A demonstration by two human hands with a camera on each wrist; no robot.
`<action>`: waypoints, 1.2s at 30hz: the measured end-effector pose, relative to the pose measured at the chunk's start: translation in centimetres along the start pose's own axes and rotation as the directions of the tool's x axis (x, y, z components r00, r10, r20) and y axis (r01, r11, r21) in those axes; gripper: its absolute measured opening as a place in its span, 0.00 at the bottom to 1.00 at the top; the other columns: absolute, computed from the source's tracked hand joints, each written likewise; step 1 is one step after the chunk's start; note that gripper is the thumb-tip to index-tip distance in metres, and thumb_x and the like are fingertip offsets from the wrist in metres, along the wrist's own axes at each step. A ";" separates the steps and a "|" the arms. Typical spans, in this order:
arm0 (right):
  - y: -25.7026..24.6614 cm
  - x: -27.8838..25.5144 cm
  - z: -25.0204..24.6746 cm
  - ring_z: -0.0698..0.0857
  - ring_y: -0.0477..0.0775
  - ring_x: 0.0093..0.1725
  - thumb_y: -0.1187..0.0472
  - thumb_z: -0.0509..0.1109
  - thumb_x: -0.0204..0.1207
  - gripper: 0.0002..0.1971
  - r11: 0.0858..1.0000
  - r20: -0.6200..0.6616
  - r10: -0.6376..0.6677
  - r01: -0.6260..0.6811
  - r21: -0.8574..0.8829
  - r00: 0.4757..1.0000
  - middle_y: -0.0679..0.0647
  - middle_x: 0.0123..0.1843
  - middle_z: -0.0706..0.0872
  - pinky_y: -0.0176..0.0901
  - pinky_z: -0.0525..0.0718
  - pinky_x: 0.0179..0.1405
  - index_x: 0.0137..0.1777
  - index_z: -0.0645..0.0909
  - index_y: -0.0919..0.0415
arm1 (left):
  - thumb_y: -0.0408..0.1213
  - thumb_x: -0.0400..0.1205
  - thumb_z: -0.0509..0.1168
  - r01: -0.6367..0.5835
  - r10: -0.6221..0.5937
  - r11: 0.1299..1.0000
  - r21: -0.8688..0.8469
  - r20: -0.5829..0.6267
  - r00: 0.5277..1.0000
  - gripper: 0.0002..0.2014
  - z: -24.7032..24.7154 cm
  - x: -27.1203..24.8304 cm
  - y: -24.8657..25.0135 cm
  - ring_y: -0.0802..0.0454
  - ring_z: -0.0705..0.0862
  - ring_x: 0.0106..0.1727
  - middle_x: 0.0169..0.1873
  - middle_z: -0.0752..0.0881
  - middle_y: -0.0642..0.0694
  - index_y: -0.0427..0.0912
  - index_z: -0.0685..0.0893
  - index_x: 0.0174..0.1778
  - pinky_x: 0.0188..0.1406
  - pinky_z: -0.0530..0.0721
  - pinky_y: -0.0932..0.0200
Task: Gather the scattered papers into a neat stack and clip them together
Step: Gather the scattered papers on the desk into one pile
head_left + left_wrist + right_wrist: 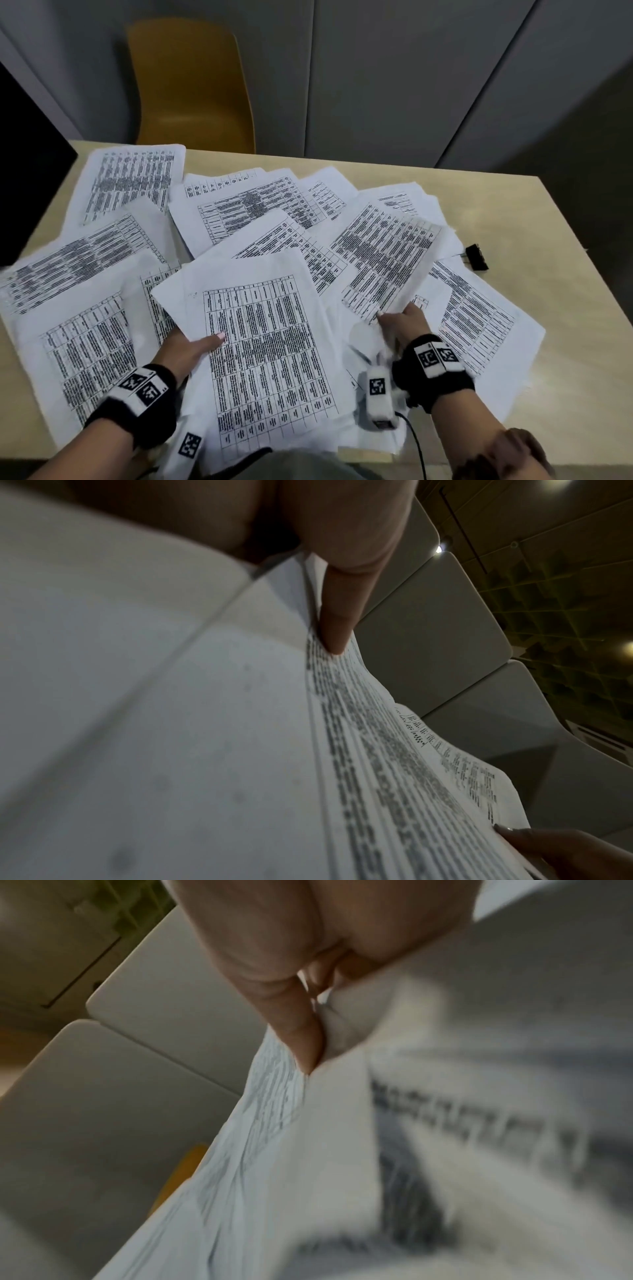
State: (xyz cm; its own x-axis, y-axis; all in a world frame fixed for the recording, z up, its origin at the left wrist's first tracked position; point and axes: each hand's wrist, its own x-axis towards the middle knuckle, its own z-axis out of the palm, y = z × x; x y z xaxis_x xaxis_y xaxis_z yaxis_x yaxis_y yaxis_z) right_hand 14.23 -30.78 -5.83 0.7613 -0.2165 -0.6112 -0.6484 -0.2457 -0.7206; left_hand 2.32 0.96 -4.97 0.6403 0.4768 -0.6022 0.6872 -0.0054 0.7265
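while the papers [260, 219] lie scattered beyond both sets of fingertips, gathering is in progress: left hand [191, 349] grips one sheet, right hand [400, 322] pinches another. next: merge sheets, square edges. binder clip [476, 256] lies right of the fingers.

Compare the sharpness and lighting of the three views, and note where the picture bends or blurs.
Head view: evenly lit, the table edges bowed by the wide lens, print on the papers smeared yet visible. Left wrist view: dim, the near sheet out of focus, sharper along the printed edge by the left hand. Right wrist view: heavy blur over the paper that the right hand pinches.
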 end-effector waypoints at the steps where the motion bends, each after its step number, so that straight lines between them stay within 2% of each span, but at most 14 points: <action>1: 0.3 -0.3 0.4 0.83 0.60 0.36 0.72 0.71 0.70 0.10 0.999 0.075 0.042 -0.041 -0.021 0.996 0.64 0.38 0.84 0.47 0.83 0.36 0.49 0.76 0.68 | 0.51 0.63 0.79 0.007 -0.007 1.000 0.016 -0.001 1.000 0.44 -0.1 0.1 0.0 0.35 0.76 0.67 0.67 0.78 0.34 0.33 0.70 0.70 0.69 0.71 0.39; 5: 1.5 -0.6 1.0 0.77 0.57 0.30 0.72 0.75 0.62 0.16 0.993 0.171 0.115 -0.111 -0.035 0.978 0.62 0.31 0.77 0.48 0.77 0.33 0.45 0.71 0.66 | 0.41 0.71 0.75 -0.026 0.026 0.997 0.076 0.006 1.000 0.32 0.2 -1.0 1.5 0.36 0.78 0.65 0.65 0.80 0.36 0.29 0.73 0.66 0.66 0.73 0.44; 9: 1.2 -0.7 1.5 0.71 0.47 0.12 0.47 0.74 0.67 0.18 0.986 0.104 0.133 -0.142 0.084 0.986 0.51 0.19 0.76 0.33 0.69 0.20 0.42 0.67 0.54 | 0.36 0.75 0.71 -0.093 0.088 0.986 0.138 0.037 0.995 0.27 1.2 -2.2 2.9 0.30 0.78 0.63 0.62 0.79 0.26 0.20 0.73 0.63 0.64 0.74 0.43; 12: 1.2 -1.3 2.0 0.76 0.49 0.25 0.58 0.62 0.80 0.08 0.993 0.113 0.050 -0.037 -0.109 0.992 0.54 0.33 0.78 0.35 0.71 0.23 0.54 0.72 0.61 | 0.35 0.75 0.72 -0.115 0.098 0.985 0.132 0.125 0.987 0.27 1.8 -2.0 3.2 0.37 0.78 0.65 0.66 0.80 0.32 0.30 0.73 0.68 0.67 0.72 0.48; 15: 1.6 -1.1 1.0 0.80 0.57 0.30 0.66 0.67 0.73 0.07 0.994 0.249 0.069 -0.044 -0.104 0.966 0.58 0.30 0.82 0.44 0.78 0.33 0.49 0.76 0.67 | 0.34 0.74 0.72 -0.121 0.104 0.987 0.105 0.157 0.982 0.26 1.7 -1.2 3.4 0.43 0.80 0.60 0.65 0.81 0.37 0.35 0.74 0.68 0.66 0.72 0.50; 18: 1.3 -0.9 -0.2 0.81 0.57 0.26 0.66 0.73 0.69 0.13 0.994 0.222 0.086 -0.070 -0.079 0.971 0.60 0.29 0.83 0.44 0.80 0.28 0.49 0.75 0.70 | 0.26 0.75 0.69 -0.115 0.106 0.992 0.056 0.144 0.984 0.22 1.4 -0.4 3.7 0.46 0.81 0.55 0.62 0.83 0.37 0.34 0.77 0.65 0.62 0.74 0.53; 20: 1.0 -0.7 -0.2 0.82 0.59 0.35 0.58 0.73 0.70 0.17 0.996 0.134 0.037 -0.047 0.075 0.990 0.61 0.36 0.83 0.48 0.82 0.38 0.51 0.76 0.69 | 0.24 0.77 0.66 -0.104 0.093 0.993 0.061 0.168 0.981 0.21 1.4 0.0 3.8 0.46 0.80 0.55 0.58 0.82 0.42 0.32 0.76 0.67 0.60 0.74 0.54; 24: 0.1 -1.9 0.6 0.74 0.54 0.33 0.60 0.57 0.82 0.10 0.996 0.047 -0.080 0.078 0.037 0.996 0.56 0.33 0.77 0.37 0.72 0.29 0.42 0.74 0.63 | 0.25 0.77 0.65 -0.061 0.045 0.995 0.074 0.208 0.977 0.19 1.7 0.4 3.6 0.42 0.81 0.57 0.60 0.83 0.36 0.32 0.76 0.65 0.62 0.75 0.52; 27: 1.0 -1.5 1.1 0.83 0.62 0.42 0.55 0.65 0.72 0.10 0.999 0.147 -0.048 0.045 0.022 0.988 0.66 0.37 0.85 0.45 0.81 0.48 0.35 0.82 0.59 | 0.28 0.76 0.69 -0.054 0.044 0.998 0.038 0.221 0.974 0.22 1.8 0.6 3.6 0.41 0.82 0.60 0.63 0.83 0.37 0.33 0.76 0.66 0.67 0.75 0.48; 29: 1.4 -0.9 0.8 0.84 0.63 0.46 0.47 0.68 0.67 0.13 0.997 0.236 0.033 -0.047 0.053 0.971 0.73 0.47 0.86 0.58 0.80 0.58 0.41 0.84 0.56 | 0.29 0.75 0.69 -0.057 0.054 0.998 0.009 0.205 0.977 0.23 2.0 0.6 3.6 0.42 0.81 0.61 0.64 0.82 0.36 0.34 0.76 0.67 0.67 0.74 0.48; 30: 0.9 -1.5 0.7 0.85 0.64 0.49 0.43 0.68 0.68 0.18 0.994 0.269 0.057 -0.079 0.072 0.961 0.68 0.51 0.86 0.62 0.79 0.63 0.49 0.83 0.56 | 0.28 0.75 0.70 -0.062 0.059 0.998 0.010 0.192 0.980 0.23 2.2 0.6 3.6 0.42 0.81 0.60 0.63 0.83 0.36 0.34 0.76 0.67 0.66 0.74 0.49; 32: 0.2 -2.7 1.1 0.82 0.64 0.62 0.33 0.70 0.63 0.41 0.994 0.297 0.050 -0.075 0.074 0.954 0.56 0.62 0.82 0.65 0.75 0.69 0.70 0.71 0.61 | 0.30 0.74 0.71 -0.058 0.047 0.997 0.050 0.196 0.979 0.23 2.8 0.5 3.5 0.42 0.81 0.61 0.61 0.83 0.38 0.35 0.77 0.66 0.66 0.73 0.50; 34: 0.8 -3.0 1.6 0.83 0.61 0.56 0.41 0.78 0.59 0.50 0.998 0.285 -0.033 0.016 0.062 0.958 0.56 0.60 0.83 0.62 0.80 0.63 0.77 0.60 0.62 | 0.34 0.75 0.71 -0.080 0.055 0.991 0.105 0.222 0.973 0.22 3.2 -0.2 4.1 0.47 0.79 0.58 0.55 0.82 0.45 0.37 0.77 0.65 0.63 0.72 0.53; 36: 1.7 -3.2 2.0 0.82 0.55 0.43 0.57 0.79 0.64 0.49 1.000 0.235 -0.028 0.028 0.000 0.972 0.48 0.49 0.80 0.50 0.84 0.44 0.80 0.51 0.59 | 0.41 0.78 0.69 -0.125 0.096 0.984 0.129 0.207 0.974 0.18 3.1 -0.4 5.1 0.50 0.78 0.55 0.52 0.80 0.49 0.42 0.78 0.63 0.60 0.73 0.55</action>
State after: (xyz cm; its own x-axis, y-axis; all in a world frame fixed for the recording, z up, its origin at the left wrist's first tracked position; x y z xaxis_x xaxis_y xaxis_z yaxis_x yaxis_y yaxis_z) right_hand 10.71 -28.65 -5.77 0.7589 0.0187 -0.6510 -0.6266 -0.2513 -0.7377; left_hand 6.57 -1.96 -2.04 0.7608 0.2814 -0.5848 0.6402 -0.1779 0.7473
